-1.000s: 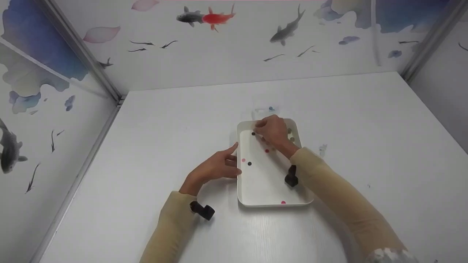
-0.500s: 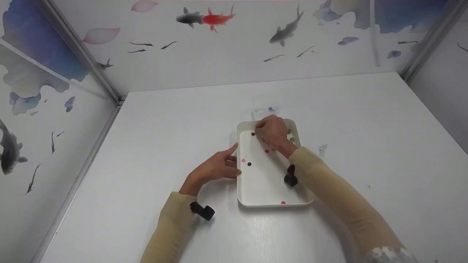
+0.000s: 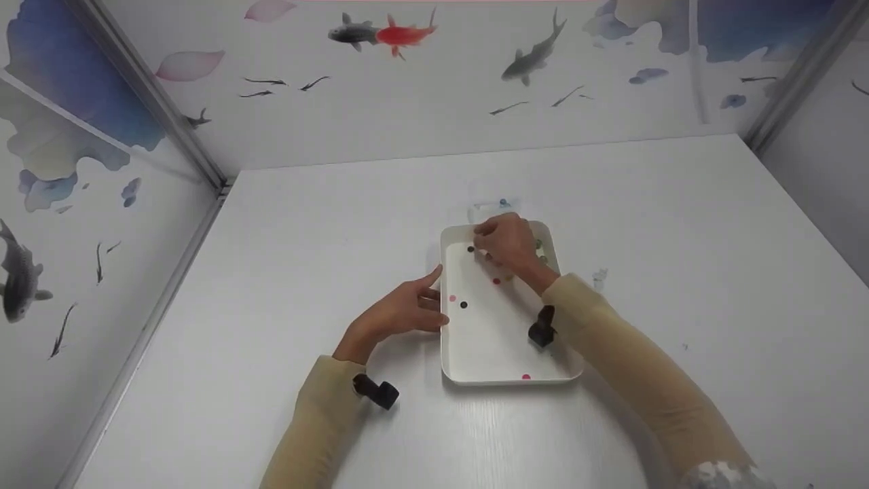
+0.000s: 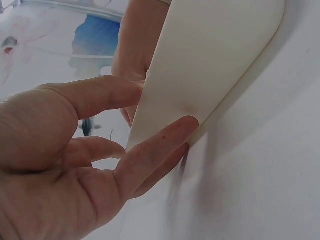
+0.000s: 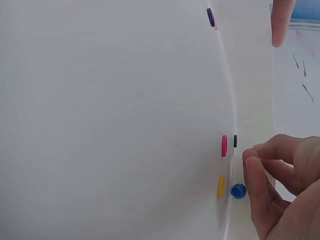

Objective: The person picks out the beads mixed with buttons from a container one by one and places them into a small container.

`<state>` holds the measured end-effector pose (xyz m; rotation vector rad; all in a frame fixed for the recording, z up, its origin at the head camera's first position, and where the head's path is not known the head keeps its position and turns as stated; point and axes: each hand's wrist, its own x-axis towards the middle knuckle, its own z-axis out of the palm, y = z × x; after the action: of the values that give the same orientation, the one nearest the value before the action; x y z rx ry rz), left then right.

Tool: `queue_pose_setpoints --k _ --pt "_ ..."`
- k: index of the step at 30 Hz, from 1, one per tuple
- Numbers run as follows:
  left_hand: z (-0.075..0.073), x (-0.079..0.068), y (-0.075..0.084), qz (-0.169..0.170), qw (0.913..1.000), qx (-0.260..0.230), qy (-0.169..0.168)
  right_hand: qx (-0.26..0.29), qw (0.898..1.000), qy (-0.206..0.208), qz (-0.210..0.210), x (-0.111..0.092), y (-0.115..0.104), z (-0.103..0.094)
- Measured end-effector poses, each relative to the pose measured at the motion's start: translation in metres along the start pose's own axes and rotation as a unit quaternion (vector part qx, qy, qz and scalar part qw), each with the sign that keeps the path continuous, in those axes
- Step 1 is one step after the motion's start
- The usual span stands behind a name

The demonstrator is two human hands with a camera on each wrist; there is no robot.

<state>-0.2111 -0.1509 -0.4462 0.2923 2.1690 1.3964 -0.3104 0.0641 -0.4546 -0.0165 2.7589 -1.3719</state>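
Note:
A white rectangular tray (image 3: 502, 339) lies on the table. My left hand (image 3: 400, 309) touches its left wall from outside; in the left wrist view the fingertips rest on that wall. At the tray's far end, my right hand (image 3: 506, 241) has thumb and forefinger brought together; whether a small thing is between them is hidden. A blue glass marble (image 5: 238, 191) sits close beside these fingers. Around them are a black disc (image 3: 470, 249), a red disc (image 3: 496, 281) and a yellow disc (image 5: 220, 186). Greenish marbles (image 3: 543, 259) are at the right wall.
Behind the tray stands a clear container (image 3: 481, 212) with a blue bead (image 3: 503, 202). A pink disc (image 3: 453, 298) and another black disc lie along the tray's left; a magenta disc (image 3: 526, 377) is at the near edge. A small clear scrap (image 3: 600, 277) lies to the right. Printed walls enclose the table.
Almost nothing has moved. My right hand has shifted very slightly at the tray's far end, its fingers still together; the left hand and tray stay in place.

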Motion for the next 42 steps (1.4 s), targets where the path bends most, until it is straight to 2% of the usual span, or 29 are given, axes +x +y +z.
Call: queue_pose_setpoints --k 6,14,18,26,34,42 --pt "0.000 0.001 0.000 -0.008 1.0000 0.004 -0.003 0.008 1.000 -0.006 0.022 0.000 -0.001 -0.003" --pt "0.000 0.000 0.003 -0.022 0.9995 0.021 0.010 0.015 0.999 -0.016 0.040 -0.001 -0.006 -0.012" --pt "0.000 0.000 0.003 -0.026 0.9993 0.021 0.014 0.026 0.999 -0.020 0.034 -0.001 -0.008 -0.017" --pt "-0.001 -0.001 0.001 -0.012 0.9999 0.000 0.005 0.042 0.999 -0.021 0.024 -0.003 -0.009 -0.026" --pt "0.000 0.000 -0.001 -0.015 0.9996 0.023 0.012 0.050 0.998 -0.024 0.007 -0.008 -0.009 -0.031" --pt "0.000 0.001 -0.001 -0.008 0.9996 0.024 0.009 0.050 0.999 -0.014 -0.013 -0.006 -0.012 -0.042"
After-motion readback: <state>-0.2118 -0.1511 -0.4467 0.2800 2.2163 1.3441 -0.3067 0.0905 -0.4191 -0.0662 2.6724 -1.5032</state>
